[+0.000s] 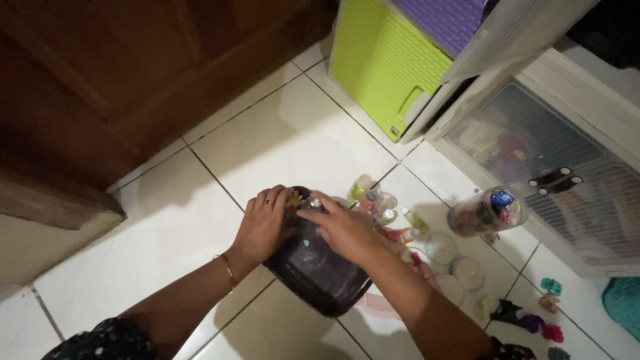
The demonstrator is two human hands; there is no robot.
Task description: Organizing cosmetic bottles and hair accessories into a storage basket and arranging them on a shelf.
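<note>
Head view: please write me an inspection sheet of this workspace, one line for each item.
Surface: white tiled floor.
Job's things: dark pouch on the floor, under both hands.
Clutter: small bottles, round lids, clear jar lying on its side, hair clips.
Grippers: left hand rests on the pouch top; right hand pinches a small item there.
Cables: nothing seen.
Surroundings: wooden door, green drawer, clear drawer.
</note>
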